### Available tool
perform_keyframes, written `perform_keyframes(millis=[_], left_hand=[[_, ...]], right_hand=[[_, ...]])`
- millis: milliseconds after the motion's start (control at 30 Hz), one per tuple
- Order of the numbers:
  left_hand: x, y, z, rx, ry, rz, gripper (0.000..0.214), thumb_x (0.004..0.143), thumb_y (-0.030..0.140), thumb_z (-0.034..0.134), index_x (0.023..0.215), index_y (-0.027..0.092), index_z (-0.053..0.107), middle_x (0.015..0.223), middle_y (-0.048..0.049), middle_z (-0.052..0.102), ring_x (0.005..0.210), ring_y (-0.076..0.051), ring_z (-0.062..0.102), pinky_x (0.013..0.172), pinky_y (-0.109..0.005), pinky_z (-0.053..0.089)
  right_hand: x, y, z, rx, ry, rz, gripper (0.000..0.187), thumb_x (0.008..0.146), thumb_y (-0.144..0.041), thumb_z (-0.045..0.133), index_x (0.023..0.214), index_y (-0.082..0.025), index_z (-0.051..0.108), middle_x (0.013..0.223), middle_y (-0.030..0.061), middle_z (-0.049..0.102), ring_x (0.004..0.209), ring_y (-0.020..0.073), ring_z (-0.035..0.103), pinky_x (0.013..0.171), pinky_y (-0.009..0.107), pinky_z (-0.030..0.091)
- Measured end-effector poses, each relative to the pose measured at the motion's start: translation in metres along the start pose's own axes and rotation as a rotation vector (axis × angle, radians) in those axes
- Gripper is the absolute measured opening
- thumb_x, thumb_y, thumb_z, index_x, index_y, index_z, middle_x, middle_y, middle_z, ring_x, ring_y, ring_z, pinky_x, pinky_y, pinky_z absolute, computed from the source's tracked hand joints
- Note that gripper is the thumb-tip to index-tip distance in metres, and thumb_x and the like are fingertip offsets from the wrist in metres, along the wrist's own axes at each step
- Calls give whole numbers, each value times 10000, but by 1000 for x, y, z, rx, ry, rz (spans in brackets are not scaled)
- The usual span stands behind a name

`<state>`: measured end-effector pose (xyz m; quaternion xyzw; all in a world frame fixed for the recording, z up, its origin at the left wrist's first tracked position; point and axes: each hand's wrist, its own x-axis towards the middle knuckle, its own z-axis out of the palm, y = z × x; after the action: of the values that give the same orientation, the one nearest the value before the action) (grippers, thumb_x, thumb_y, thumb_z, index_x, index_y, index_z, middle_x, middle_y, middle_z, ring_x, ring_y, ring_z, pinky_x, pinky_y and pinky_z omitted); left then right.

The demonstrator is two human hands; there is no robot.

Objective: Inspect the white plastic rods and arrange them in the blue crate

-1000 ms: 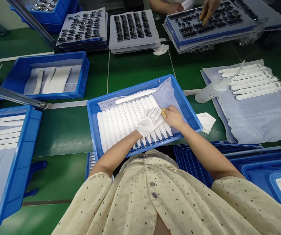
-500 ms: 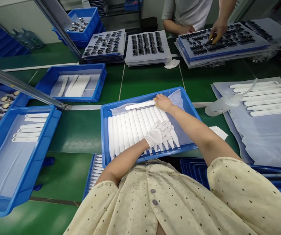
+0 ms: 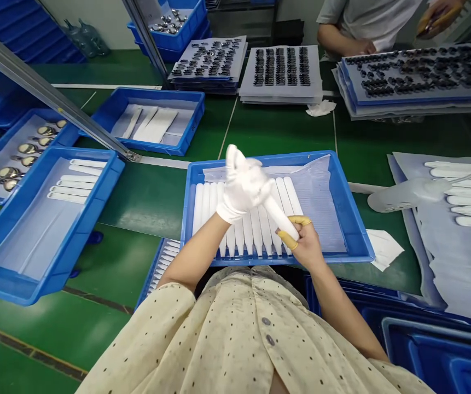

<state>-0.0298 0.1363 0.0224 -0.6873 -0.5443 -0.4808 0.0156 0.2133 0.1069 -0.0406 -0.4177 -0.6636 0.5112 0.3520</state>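
My right hand [image 3: 307, 243], its thumb and finger in yellow finger cots, pinches one end of a white tapered stick [image 3: 281, 219] above a blue plastic tray [image 3: 278, 158]. My left hand [image 3: 243, 186] wears a white cotton glove and is raised over the tray, blurred, its fingers apart and holding nothing. The stick's far end reaches close to that glove. Several white sticks [image 3: 239, 235] stand side by side in a row in the tray, with a translucent plastic sheet [image 3: 315, 202] lining its right part.
Left of me are a blue tray of white strips [image 3: 83, 164] and a blue tray of metal spoon-like parts [image 3: 25, 156]. A white plastic bottle [image 3: 407, 194] lies on a sheet at right. Black parts fill sheets ahead [image 3: 282, 68], where a co-worker's hand [image 3: 438, 16] is raised.
The view has swung up and right. My right hand has moved from the tray's far side to the front, now pinching a stick. My left hand has lifted off the row.
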Motion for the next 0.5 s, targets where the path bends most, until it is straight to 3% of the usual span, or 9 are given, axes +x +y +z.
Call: perform_keyframes(millis=[67,167,233,300,400,500], left_hand=[[9,-7,-21,-72,160,17,300,1016,391,549,826,264,743,980,-28,742,1210,-284,648,1336,-633,250],[16,-5,-41,-517,323,-205,424,1087,482,453,1022,204,767,1157,-82,755,1059,-243,708,1044,-477,593],[16,5,-48,-856,288,-379,559,1102,597,363,1163,191,743,1190,-109,746,894,-202,726,816,-360,642],[13,18,-51,-1059,230,-469,648,1105,653,252,1287,231,710,1166,-101,738,791,-170,710,716,-311,624],[7,34,-52,-1140,208,-516,564,1107,650,299,1423,324,634,1103,-69,719,816,-184,721,692,-312,613],[3,41,-52,-1170,197,-567,436,1111,567,433,1431,333,615,1093,-62,702,876,-197,733,733,-316,609]], right_hand=[[-14,-5,10,213,-89,60,523,815,-540,821,1070,-243,473,784,-1,714,551,123,561,518,235,416],[-27,-14,28,447,-238,129,550,825,-573,826,1033,-246,435,745,-32,688,450,65,430,460,200,332],[-32,-17,40,587,-305,210,563,829,-599,826,1028,-246,435,725,-57,658,423,40,368,445,183,297],[-36,-20,52,772,-384,327,556,849,-655,797,1023,-242,467,679,-84,597,396,22,281,409,167,237],[-41,-22,65,1093,-547,506,530,868,-679,784,1016,-221,563,619,-116,472,369,1,133,343,150,133],[-43,-24,72,1320,-651,614,441,878,-575,832,982,-197,631,618,-122,416,367,-13,75,311,118,125]])
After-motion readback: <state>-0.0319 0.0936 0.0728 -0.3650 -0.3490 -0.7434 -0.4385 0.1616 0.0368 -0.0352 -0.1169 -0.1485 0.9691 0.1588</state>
